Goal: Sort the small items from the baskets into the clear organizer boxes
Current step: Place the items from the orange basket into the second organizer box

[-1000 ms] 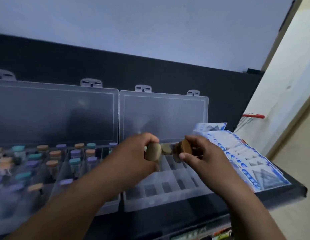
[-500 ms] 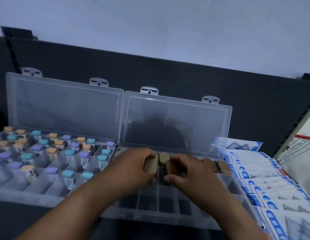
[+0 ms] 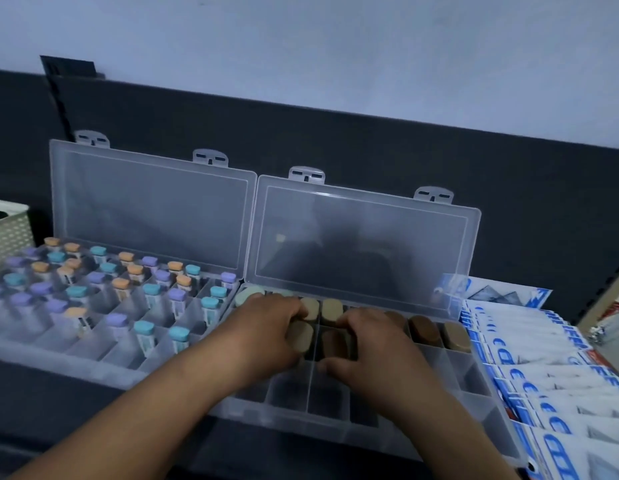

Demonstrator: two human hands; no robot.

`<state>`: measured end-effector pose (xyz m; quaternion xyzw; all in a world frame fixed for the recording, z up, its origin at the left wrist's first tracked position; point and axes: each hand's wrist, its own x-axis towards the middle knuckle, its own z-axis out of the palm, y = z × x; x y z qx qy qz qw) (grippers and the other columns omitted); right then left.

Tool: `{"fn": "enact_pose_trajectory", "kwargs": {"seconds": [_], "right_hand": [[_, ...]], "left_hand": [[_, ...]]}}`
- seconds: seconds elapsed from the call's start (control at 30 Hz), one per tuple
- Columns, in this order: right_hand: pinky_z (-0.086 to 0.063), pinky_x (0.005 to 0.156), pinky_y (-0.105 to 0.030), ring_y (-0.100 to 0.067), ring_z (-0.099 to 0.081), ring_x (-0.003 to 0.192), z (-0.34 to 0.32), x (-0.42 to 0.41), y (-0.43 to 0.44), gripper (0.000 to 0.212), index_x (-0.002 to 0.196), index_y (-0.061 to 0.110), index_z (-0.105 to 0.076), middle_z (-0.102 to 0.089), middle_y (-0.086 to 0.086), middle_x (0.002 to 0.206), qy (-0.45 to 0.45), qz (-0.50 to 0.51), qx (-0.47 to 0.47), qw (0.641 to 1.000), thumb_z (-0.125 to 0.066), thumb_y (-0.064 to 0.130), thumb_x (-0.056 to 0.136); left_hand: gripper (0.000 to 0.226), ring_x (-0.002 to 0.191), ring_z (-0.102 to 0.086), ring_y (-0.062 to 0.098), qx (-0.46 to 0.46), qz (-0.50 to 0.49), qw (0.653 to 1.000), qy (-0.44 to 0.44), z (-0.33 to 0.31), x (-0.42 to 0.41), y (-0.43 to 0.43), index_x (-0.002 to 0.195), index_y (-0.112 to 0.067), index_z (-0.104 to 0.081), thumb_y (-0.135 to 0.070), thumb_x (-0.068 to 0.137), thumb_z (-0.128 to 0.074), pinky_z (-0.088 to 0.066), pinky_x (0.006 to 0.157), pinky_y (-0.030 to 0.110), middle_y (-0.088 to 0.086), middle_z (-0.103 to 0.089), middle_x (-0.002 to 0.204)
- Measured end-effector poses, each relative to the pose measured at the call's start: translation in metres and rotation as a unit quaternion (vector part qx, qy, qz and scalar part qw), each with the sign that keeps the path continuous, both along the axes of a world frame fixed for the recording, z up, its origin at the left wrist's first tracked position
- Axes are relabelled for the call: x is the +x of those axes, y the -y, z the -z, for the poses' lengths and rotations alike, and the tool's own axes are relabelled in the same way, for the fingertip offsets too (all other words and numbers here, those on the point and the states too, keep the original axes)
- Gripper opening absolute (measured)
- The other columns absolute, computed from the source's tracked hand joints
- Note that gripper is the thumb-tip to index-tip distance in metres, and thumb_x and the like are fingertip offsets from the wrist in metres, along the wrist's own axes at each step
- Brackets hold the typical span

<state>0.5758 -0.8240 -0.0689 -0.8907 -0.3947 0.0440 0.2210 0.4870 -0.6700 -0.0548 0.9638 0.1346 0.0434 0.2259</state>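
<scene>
Two capped items stand upright in neighbouring second-row cells of the right organizer box: the left hand grasps the tan-capped item, the right hand grasps the brown-capped item, each just below its fingertips, needing only release.

Both hands low, side by side: L & R, fingers curled.

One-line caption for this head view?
Both hands, left and right, set tan capped items into the right organizer box, beside a box of pastel-capped vials.
</scene>
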Motion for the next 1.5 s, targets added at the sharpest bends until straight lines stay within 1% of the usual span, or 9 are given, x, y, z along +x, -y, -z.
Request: {"fn": "enact_pose_trajectory", "kwargs": {"seconds": [0.27, 0.4, 0.5, 0.63, 0.8, 1.0, 1.07, 1.17, 1.5], "right_hand": [[-0.038, 0.090, -0.023, -0.005, -0.043, 0.101, -0.004, -0.016, -0.002, 0.044, 0.119, 0.034, -0.049, -0.043, 0.015, 0.108, 0.030, -0.012, 0.025, 0.999, -0.065, 0.050, 0.082], [-0.035, 0.104, -0.029, -0.010, -0.041, 0.119, -0.012, -0.037, -0.016, 0.055, 0.134, 0.030, -0.043, -0.042, 0.011, 0.129, 0.071, -0.039, 0.018, 0.997, -0.061, 0.049, 0.085], [-0.023, 0.116, -0.035, -0.017, -0.029, 0.137, -0.019, -0.060, -0.040, 0.067, 0.144, 0.029, -0.034, -0.031, 0.006, 0.149, 0.109, -0.060, -0.003, 0.992, -0.059, 0.051, 0.086], [-0.011, 0.120, -0.036, -0.017, -0.011, 0.146, -0.030, -0.103, -0.083, 0.074, 0.151, 0.031, -0.019, -0.014, 0.005, 0.159, 0.138, -0.098, -0.027, 0.985, -0.052, 0.055, 0.089], [-0.011, 0.120, -0.039, -0.017, -0.008, 0.148, -0.038, -0.181, -0.154, 0.074, 0.152, 0.032, -0.015, -0.010, 0.005, 0.161, 0.141, -0.160, -0.036, 0.976, -0.042, 0.062, 0.090], [-0.015, 0.119, -0.039, -0.017, -0.013, 0.148, -0.050, -0.284, -0.245, 0.089, 0.152, 0.029, -0.019, -0.016, 0.001, 0.161, 0.145, -0.215, -0.009, 0.966, -0.027, 0.068, 0.072], [-0.013, 0.119, -0.039, -0.018, -0.011, 0.148, -0.051, -0.315, -0.268, 0.086, 0.152, 0.028, -0.020, -0.017, 0.000, 0.160, 0.130, -0.229, 0.011, 0.965, -0.032, 0.071, 0.078], [-0.013, 0.119, -0.039, -0.016, -0.010, 0.147, -0.055, -0.358, -0.304, 0.073, 0.152, 0.028, -0.018, -0.014, 0.002, 0.161, 0.112, -0.253, 0.025, 0.961, -0.048, 0.056, 0.091], [-0.009, 0.120, -0.037, -0.012, -0.006, 0.147, -0.069, -0.421, -0.417, 0.070, 0.152, 0.031, -0.017, -0.012, 0.005, 0.161, 0.104, -0.301, 0.012, 0.948, -0.048, 0.052, 0.093]], "left_hand": [[0.034, 0.104, -0.049, 0.012, 0.044, -0.021, 0.997, 0.052, 0.002, -0.019, -0.005, 0.106, -0.036, -0.056, -0.036, 0.075, -0.070, -0.045, 0.091, 0.034, -0.011, -0.055, 0.106], [0.034, 0.112, -0.049, 0.017, 0.118, -0.025, 0.986, 0.116, -0.001, -0.046, -0.021, 0.108, -0.035, -0.055, -0.041, 0.076, -0.066, -0.041, 0.092, 0.033, -0.010, -0.054, 0.110], [0.057, 0.124, -0.046, 0.026, 0.187, -0.056, 0.970, 0.146, -0.009, -0.083, -0.042, 0.127, -0.023, -0.055, -0.039, 0.074, -0.071, -0.035, 0.103, 0.037, 0.003, -0.053, 0.131], [0.069, 0.145, -0.011, 0.020, 0.243, -0.120, 0.958, 0.090, -0.018, -0.145, -0.079, 0.147, -0.030, -0.024, -0.046, 0.087, -0.056, -0.010, 0.115, 0.035, -0.002, -0.016, 0.157], [0.076, 0.147, -0.002, 0.018, 0.259, -0.192, 0.945, 0.060, -0.032, -0.251, -0.133, 0.150, -0.031, -0.011, -0.056, 0.088, -0.048, -0.006, 0.117, 0.036, -0.003, -0.004, 0.160], [0.080, 0.147, -0.001, 0.019, 0.281, -0.261, 0.923, 0.035, -0.044, -0.383, -0.191, 0.151, -0.030, -0.007, -0.061, 0.088, -0.046, -0.007, 0.117, 0.037, -0.001, -0.002, 0.160], [0.080, 0.147, 0.001, 0.019, 0.278, -0.281, 0.918, 0.029, -0.044, -0.422, -0.208, 0.151, -0.030, -0.007, -0.060, 0.088, -0.046, -0.005, 0.117, 0.037, -0.002, -0.002, 0.160], [0.081, 0.147, 0.001, 0.018, 0.279, -0.308, 0.909, 0.020, -0.048, -0.476, -0.235, 0.151, -0.030, -0.007, -0.061, 0.088, -0.047, -0.005, 0.117, 0.036, -0.003, -0.003, 0.160], [0.082, 0.147, 0.000, 0.016, 0.242, -0.356, 0.903, -0.007, -0.056, -0.544, -0.329, 0.151, -0.033, -0.005, -0.064, 0.086, -0.045, -0.005, 0.117, 0.036, -0.005, -0.004, 0.160]]}}
